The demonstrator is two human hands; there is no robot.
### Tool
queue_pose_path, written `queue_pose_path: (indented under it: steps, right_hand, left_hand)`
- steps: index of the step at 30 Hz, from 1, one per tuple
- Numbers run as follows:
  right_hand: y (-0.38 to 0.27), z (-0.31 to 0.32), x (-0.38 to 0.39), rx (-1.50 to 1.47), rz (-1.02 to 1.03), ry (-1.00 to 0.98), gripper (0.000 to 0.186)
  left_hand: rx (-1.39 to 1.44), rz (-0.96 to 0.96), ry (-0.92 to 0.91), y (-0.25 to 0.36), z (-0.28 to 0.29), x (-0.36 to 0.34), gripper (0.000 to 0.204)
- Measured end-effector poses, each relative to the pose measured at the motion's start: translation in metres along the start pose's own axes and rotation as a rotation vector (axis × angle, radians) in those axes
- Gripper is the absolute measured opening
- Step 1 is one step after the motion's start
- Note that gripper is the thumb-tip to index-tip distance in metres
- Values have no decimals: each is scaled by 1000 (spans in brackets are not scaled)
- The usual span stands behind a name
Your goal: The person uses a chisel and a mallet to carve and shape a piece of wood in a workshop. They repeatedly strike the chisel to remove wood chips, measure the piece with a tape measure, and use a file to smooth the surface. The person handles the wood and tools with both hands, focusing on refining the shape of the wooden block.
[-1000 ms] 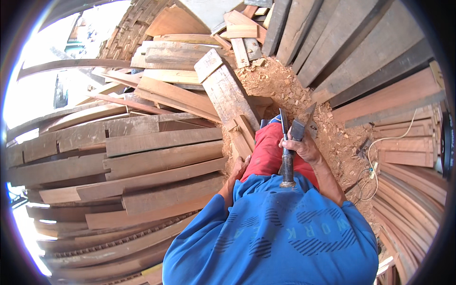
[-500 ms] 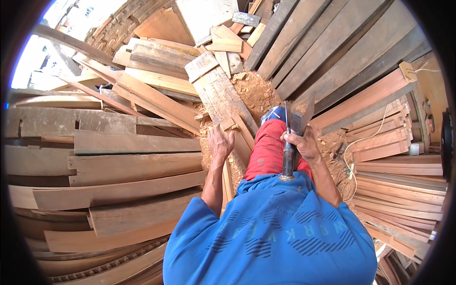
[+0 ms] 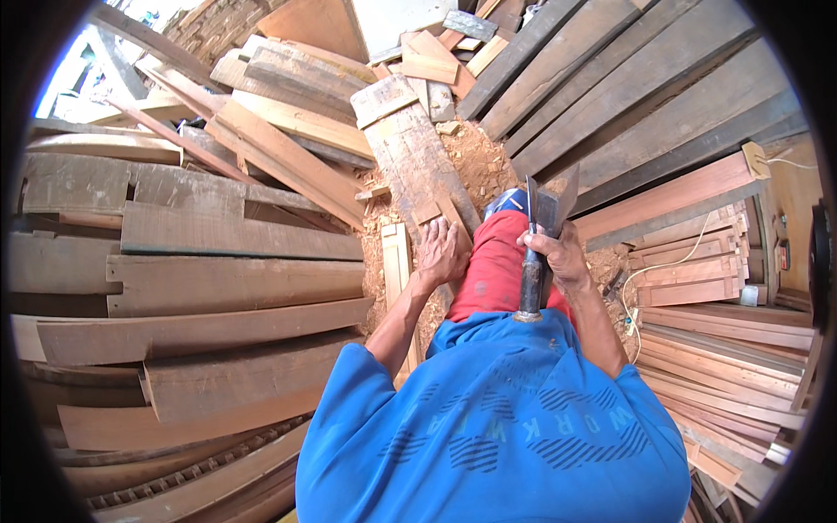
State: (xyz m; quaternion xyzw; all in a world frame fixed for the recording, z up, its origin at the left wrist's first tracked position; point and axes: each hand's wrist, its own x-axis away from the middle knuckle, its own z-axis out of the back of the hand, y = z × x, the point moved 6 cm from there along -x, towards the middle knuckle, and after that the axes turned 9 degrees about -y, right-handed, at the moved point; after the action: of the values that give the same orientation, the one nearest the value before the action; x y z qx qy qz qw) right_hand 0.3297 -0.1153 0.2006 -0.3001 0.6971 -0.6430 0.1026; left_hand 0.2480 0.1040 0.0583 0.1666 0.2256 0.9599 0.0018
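My left hand (image 3: 443,253) lies with fingers stretched out on a narrow piece of wood (image 3: 453,214) on a worn plank (image 3: 405,144). A small wood block (image 3: 425,213) is just beyond its fingertips. My right hand (image 3: 565,260) is closed around a chisel (image 3: 532,283) with a dark handle, its metal end pointing away from me. A broad, flat metal blade (image 3: 568,192) also rises from that hand; its lower part is hidden, so I cannot tell what tool it belongs to. Both hands are beside my red-clad leg (image 3: 493,261).
Long boards (image 3: 235,283) are stacked on the left, and dark planks (image 3: 602,87) fan out at the far right. Reddish timber strips (image 3: 724,349) and a pale cord (image 3: 676,266) are at the right. Sawdust and chips (image 3: 479,161) surround the plank; offcuts (image 3: 432,65) are heaped beyond it.
My left hand has moved to the right, from a curled shape to fingers stretched out on the wood. My right hand keeps its hold on the chisel. The view has shifted slightly.
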Motion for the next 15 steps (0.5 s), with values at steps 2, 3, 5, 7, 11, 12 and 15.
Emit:
queue_pose_path:
  steps: [2,3,5,7,11,12,15]
  right_hand:
    - [4,-2,-2,-10,-9,-1,16]
    - [4,-2,-5,-14,-7,0,15]
    - [10,0,-8,-32,-34,-4,19]
    - [14,-2,-8,-43,-47,-24,23]
    - [13,-4,-14,82,-55,-82,33]
    - [19,-1,-15,105,-34,-72,34]
    - [15,-5,-9,-65,23,-31,39]
  left_hand:
    - [123,-18,55,17,19,6,92]
    - [171,-63,163,30,29,14,93]
    - [244,-210,295,68,51,30,92]
    - [211,-407,338,116,68,44,87]
    - [104,-719,400,164,90,49,59]
    - [115,-777,411,173,100,48,50]
    - [370,-720,607,171,158,51,32]
